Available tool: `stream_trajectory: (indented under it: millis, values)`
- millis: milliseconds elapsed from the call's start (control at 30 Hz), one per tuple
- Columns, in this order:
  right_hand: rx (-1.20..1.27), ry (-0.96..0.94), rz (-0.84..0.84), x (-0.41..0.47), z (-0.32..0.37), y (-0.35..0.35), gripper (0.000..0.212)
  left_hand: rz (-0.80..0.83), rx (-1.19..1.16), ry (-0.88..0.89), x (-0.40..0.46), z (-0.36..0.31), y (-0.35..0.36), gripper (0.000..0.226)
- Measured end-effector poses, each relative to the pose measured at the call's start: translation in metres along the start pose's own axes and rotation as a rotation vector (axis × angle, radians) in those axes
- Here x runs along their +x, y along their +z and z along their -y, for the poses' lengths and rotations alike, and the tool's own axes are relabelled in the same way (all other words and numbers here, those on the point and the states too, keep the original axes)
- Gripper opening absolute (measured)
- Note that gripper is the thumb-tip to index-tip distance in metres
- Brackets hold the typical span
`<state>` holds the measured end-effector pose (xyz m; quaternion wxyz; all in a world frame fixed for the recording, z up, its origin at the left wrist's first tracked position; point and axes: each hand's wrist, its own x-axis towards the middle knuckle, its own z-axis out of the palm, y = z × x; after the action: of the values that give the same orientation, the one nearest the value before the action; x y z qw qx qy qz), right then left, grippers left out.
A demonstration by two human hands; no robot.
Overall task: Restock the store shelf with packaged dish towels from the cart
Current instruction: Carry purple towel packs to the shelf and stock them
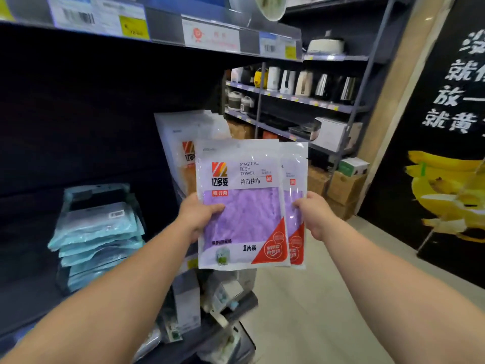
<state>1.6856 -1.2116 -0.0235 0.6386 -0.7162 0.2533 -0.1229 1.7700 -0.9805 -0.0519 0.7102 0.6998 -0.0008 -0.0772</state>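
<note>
Two flat plastic packs of purple dish towel, front pack [242, 206] and back pack [295, 206], stand upright between the hands. Left hand [200, 215] pinches the front; right hand [313, 214] pinches the back. Blue packs [97, 237] lie stacked left of the left hand.

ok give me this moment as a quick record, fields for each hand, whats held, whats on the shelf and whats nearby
left hand: left hand grips the front purple towel pack at its left edge
right hand: right hand pinches the rear purple towel pack at its right edge
packs: upright, overlapping, labels facing the camera
shelf: stack of blue packs lying flat; orange towel packs standing behind
nearby: kettles on far shelving
</note>
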Motion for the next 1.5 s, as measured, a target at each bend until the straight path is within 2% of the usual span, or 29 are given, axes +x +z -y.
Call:
stream_trajectory:
  millis: [200,400,500,700,867,1000,1233,1500]
  values:
    - [-0.012,-0.022,0.163,0.070,0.017,0.034,0.025,-0.197,-0.008,0.023,0.022,-0.012,-0.011,0.023]
    - [-0.092,-0.087,0.360,0.130,0.043,0.054,0.024,-0.445,-0.010,0.034,0.037,-0.022,-0.003,0.036]
    - [-0.082,-0.123,0.447,0.149,0.053,0.063,0.029,-0.529,-0.016,0.027,0.037,-0.025,0.001,0.034]
    - [-0.040,-0.130,0.584,0.170,0.059,0.082,0.026,-0.680,-0.025,0.037,0.027,-0.028,0.003,0.034]
    - [-0.010,-0.134,0.611,0.175,0.060,0.089,0.024,-0.778,-0.056,0.032,0.015,-0.020,-0.004,0.024]
    - [0.007,-0.115,0.588,0.184,0.057,0.103,0.032,-0.850,-0.050,0.046,0.003,-0.015,-0.016,0.014]
    - [0.050,-0.128,0.623,0.194,0.052,0.124,0.032,-1.064,-0.204,0.125,-0.011,-0.009,-0.024,0.024]
    - [0.046,-0.110,0.668,0.203,0.053,0.130,0.036,-1.036,-0.246,0.145,-0.022,-0.004,-0.035,0.025]
